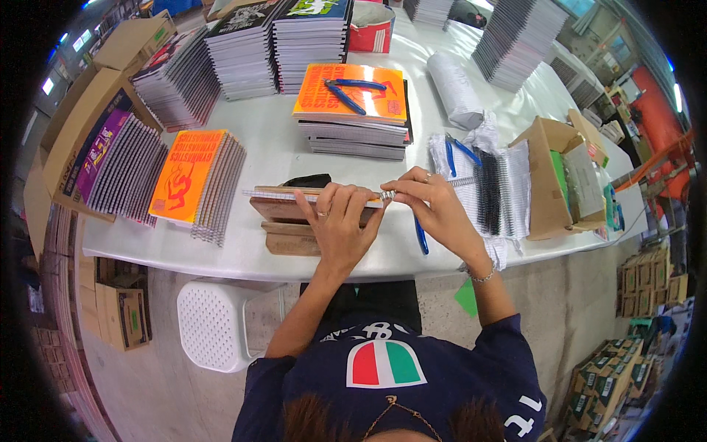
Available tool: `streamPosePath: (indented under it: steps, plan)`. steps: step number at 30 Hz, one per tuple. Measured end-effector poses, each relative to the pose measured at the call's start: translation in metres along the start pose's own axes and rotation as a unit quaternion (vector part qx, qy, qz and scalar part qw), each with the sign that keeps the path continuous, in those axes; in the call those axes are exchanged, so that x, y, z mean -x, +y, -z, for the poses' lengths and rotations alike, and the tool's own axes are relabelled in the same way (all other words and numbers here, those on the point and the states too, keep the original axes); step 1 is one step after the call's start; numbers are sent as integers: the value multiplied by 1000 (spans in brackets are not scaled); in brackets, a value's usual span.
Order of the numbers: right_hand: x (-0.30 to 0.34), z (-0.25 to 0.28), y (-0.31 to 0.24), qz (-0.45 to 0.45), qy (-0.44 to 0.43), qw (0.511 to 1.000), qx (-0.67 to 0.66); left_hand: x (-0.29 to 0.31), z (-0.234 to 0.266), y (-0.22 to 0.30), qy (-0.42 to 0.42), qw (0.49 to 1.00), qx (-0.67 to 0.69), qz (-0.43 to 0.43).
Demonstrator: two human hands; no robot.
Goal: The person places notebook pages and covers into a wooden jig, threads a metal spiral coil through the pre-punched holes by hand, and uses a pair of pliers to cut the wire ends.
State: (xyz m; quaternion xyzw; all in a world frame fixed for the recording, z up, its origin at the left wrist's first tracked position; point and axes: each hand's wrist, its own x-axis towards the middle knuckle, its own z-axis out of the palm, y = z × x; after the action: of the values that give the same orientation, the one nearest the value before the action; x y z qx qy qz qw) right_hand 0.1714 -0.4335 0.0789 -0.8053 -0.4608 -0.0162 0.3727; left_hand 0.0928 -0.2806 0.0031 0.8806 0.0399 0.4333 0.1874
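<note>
My left hand (340, 217) presses a notebook (277, 194), seen nearly edge-on, against a wooden block (276, 211); its fingers lie over the far side. At the notebook's right end, my right hand (436, 202) pinches a metal spiral coil (387, 196) between thumb and fingertips. Another wooden piece (291, 241) lies nearer to me under the left hand. Blue-handled cutters (421, 237) rest on the table below my right hand, partly hidden by it. Loose spiral coils (492, 193) lie on white cloth just right of that hand, with more blue cutters (462, 152) above.
Orange-covered notebooks (188, 177) are stacked at left, others (350, 136) at the back carrying blue cutters (353, 92). Taller notebook stacks (239, 55) stand behind. A cardboard box (546, 184) is at right. A white stool (213, 324) stands below the table edge.
</note>
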Motion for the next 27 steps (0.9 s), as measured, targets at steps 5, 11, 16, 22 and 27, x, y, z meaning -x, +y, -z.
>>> streamPosePath:
  steps: [5, 11, 16, 22, 27]
  plan:
    - [4, 6, -2, -1, -48, 999, 8, 11, -3, -3, 12, 1000, 16, -7]
    - [0, 10, -1, 33, -96, 994, 32, 22, -11, -12, 32, 999, 15, -29]
    - [-4, 14, -5, 32, -144, 989, 13, 25, -13, -16, 48, 998, -1, -46]
    - [-4, 15, -10, 0, -133, 991, -26, 2, 3, -7, -8, 998, -36, -48]
    - [1, 3, -9, 1, -58, 996, 61, -14, 11, -5, -54, 996, -49, -58]
